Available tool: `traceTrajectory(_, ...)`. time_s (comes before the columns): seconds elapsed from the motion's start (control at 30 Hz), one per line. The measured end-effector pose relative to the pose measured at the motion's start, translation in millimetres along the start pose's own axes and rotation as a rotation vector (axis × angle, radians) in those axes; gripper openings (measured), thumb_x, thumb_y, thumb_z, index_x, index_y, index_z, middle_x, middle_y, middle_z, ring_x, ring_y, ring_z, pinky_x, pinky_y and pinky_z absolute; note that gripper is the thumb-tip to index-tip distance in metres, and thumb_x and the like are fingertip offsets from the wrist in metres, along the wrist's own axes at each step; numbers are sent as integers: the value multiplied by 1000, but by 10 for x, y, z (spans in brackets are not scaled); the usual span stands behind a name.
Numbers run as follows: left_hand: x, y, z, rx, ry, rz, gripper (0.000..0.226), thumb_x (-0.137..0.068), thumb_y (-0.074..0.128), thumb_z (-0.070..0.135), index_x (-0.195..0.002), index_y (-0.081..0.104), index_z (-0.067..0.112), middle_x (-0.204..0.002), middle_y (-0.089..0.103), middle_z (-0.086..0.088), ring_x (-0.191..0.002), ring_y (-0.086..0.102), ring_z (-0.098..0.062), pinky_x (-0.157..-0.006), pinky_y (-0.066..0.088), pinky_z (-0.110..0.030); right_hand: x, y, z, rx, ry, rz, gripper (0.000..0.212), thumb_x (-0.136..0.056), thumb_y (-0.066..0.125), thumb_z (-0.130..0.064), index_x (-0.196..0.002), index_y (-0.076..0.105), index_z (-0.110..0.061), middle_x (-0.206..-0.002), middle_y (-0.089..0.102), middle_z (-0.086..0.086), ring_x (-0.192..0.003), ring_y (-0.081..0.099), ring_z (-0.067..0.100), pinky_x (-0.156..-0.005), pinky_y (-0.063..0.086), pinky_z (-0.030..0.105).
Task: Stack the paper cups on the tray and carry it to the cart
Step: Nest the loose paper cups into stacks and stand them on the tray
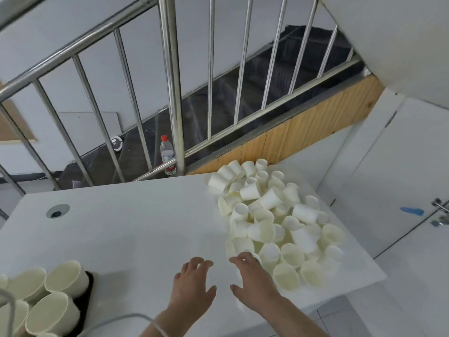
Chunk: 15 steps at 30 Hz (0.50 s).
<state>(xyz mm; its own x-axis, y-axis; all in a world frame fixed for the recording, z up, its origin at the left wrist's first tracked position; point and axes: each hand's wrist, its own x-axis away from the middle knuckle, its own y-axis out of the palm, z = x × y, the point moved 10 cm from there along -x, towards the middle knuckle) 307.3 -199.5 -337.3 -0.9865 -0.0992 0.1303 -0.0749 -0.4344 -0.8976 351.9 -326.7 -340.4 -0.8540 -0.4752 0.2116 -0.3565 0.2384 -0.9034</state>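
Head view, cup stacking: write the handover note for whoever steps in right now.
Left hand: open, holding nothing, over the white table.
Right hand: open, fingertips at the near edge of the loose cups; whether it touches one cannot be told.
Loose cups: jumbled heap on the table's right side.
Tray: dark, at the near left corner, with several cup stacks.
Done: some stacks on the tray.
Left: stack the heap, then carry the tray to the cart, which is not in view.

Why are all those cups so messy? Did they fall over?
The loose paper cups lie in a jumbled heap on the white table, many tipped on their sides. The stacked cups on the dark tray stand neatly. Nothing looks torn or spilled.
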Motion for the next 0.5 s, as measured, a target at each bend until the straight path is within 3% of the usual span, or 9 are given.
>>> traceTrajectory(0.2,-582,136,82,44,17,-38,56,-89,53,41,-140,33,32,-142,32,12,-131,35,-11,-105,33,-27,-445,-83,267,58,43,-47,61,-91,60,-31,-146,34,-26,-146,29,-6,-133,34,16,-103,43,30)
traceTrajectory(0.5,-1222,128,-156,60,-9,-75,57,-88,54,38,-141,33,31,-143,31,9,-132,33,-13,-108,31,-30,-1136,72,234,332,-47,-173,62,-90,59,-17,-146,31,-21,-146,30,2,-134,31,24,-99,45,36)
